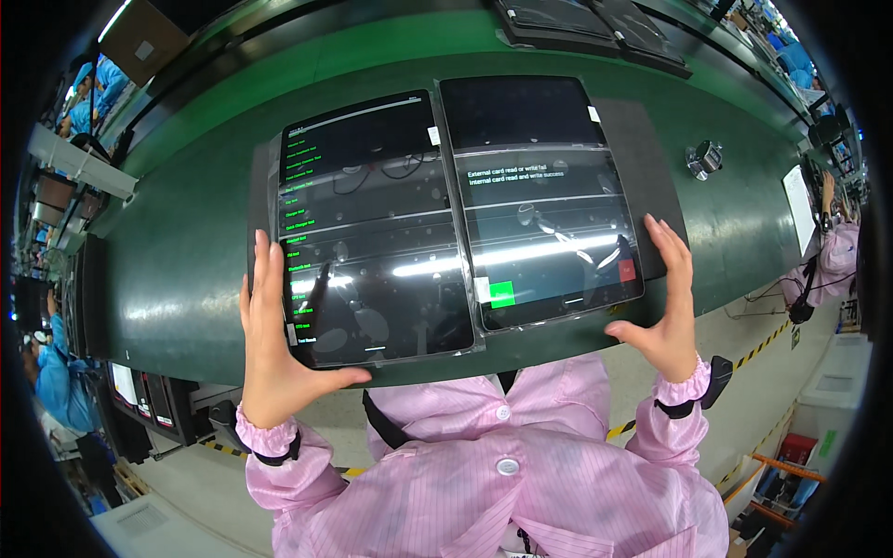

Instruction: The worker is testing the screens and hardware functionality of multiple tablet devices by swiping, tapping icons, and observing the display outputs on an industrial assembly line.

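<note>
Two black tablets lie side by side on a dark pad [656, 177] on the green bench, their screens facing up and lit. Green lines of text run down the left tablet [381, 232]. White text, a green square and a red square show on the right tablet [549, 214]. My left hand [274, 344] is at the left tablet's lower left corner, fingers stretched along its side and thumb by its near edge. Beside the right tablet's lower right corner is my right hand [668, 307], thumb and fingers spread apart. Neither hand grips anything.
A small round metal object [704, 159] sits on the green bench [744, 209] to the right. Black trays [595, 28] stand beyond the far side. A cardboard box [144, 42] is at the upper left. Other people work at both sides.
</note>
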Tool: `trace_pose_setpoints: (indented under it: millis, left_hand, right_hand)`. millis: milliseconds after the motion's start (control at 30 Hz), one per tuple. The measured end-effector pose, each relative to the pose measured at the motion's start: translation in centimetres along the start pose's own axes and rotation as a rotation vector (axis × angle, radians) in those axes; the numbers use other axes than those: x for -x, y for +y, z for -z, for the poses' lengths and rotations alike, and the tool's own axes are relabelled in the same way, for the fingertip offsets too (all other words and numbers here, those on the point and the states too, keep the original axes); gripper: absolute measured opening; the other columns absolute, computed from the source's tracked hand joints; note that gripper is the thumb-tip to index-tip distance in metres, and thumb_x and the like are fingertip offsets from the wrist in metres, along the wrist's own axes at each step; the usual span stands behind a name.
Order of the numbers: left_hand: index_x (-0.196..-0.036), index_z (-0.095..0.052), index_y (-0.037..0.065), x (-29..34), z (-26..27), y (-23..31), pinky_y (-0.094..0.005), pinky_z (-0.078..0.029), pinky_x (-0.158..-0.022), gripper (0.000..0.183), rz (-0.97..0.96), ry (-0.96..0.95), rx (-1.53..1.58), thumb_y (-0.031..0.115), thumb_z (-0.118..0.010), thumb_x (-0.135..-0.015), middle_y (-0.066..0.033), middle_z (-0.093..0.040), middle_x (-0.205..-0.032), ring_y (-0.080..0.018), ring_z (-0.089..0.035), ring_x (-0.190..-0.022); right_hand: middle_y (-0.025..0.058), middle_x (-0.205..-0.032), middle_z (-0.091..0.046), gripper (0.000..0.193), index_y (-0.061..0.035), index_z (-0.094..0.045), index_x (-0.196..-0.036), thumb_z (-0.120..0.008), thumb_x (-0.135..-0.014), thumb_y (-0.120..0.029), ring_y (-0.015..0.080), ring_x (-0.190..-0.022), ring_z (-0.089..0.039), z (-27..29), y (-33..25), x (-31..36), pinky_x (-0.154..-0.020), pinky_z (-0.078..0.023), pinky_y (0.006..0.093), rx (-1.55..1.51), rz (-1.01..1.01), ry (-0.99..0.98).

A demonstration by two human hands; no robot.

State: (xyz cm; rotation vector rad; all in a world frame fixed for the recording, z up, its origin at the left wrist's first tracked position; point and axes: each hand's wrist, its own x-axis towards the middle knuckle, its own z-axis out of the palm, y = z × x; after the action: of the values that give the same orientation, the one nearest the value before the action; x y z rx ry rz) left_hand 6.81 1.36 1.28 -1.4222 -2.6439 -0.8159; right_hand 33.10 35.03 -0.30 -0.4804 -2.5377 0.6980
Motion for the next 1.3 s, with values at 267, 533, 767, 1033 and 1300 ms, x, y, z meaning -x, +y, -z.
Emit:
trace_pose_setpoints:
  millis: [267,533,767,1033,1300]
  left_hand:
    - [-0.156,-0.022,0.004,0.4,-0.6,0.4,-0.0576,-0.02,-0.114,0.136,0.021,0.101,-0.031,0.044,-0.094,-0.048,-0.0235,-0.025,-0.16,-0.0377,-0.031,-0.146]
    - [-0.157,-0.019,0.003,0.1,-0.9,0.6,-0.0484,-0.022,-0.117,0.139,0.009,0.098,-0.035,0.036,-0.096,-0.046,-0.0206,-0.022,-0.162,-0.0381,-0.029,-0.146]
    - [-0.153,-0.031,0.006,0.2,-1.0,1.4,-0.0611,-0.008,-0.117,0.114,-0.034,0.195,-0.032,0.055,-0.083,-0.064,-0.0196,-0.032,-0.157,-0.0408,-0.025,-0.147]
    - [-0.124,-0.062,0.012,-1.6,-6.4,10.0,-0.0418,-0.041,-0.089,0.046,-0.655,0.177,0.097,0.039,-0.065,-0.087,-0.0092,-0.064,-0.129,-0.0229,-0.061,-0.11]
    - [-0.126,-0.061,0.012,-4.1,-10.0,15.9,-0.039,-0.042,-0.09,0.049,-0.695,0.143,0.114,0.04,-0.067,-0.086,-0.0111,-0.059,-0.134,-0.0229,-0.058,-0.115]
  right_hand:
    - [0.0121,-0.148,-0.045,0.102,-0.0031,-0.041,-0.146,-0.089,-0.062,-0.035,0.035,-0.141,-0.035,-1.6,-0.6,-0.4,-0.116,-0.027,0.0442,0.029,0.0,0.073]
    - [0.0144,-0.144,-0.049,0.092,-0.0038,-0.041,-0.146,-0.085,-0.067,-0.025,0.0326,-0.137,-0.041,-1.4,-0.4,0.1,-0.114,-0.03,0.0437,-0.03,-0.012,0.1]
    - [0.0097,-0.112,-0.062,0.046,-0.0022,-0.052,-0.129,-0.069,-0.086,-0.007,0.0177,-0.098,-0.057,-1.0,0.6,3.1,-0.09,-0.044,0.0312,-0.126,-0.171,0.329]
    - [0.008,-0.1,-0.066,0.039,-0.0027,-0.042,-0.129,-0.06,-0.095,0.001,0.0057,-0.07,-0.055,-2.1,-1.3,3.5,-0.061,-0.045,0.0204,-0.73,-0.506,0.216]
    - [0.0053,-0.094,-0.067,0.044,-0.0046,-0.043,-0.129,-0.064,-0.092,0.004,0.0055,-0.074,-0.061,-2.0,-1.8,3.3,-0.057,-0.044,0.0167,-0.899,-0.577,0.225]
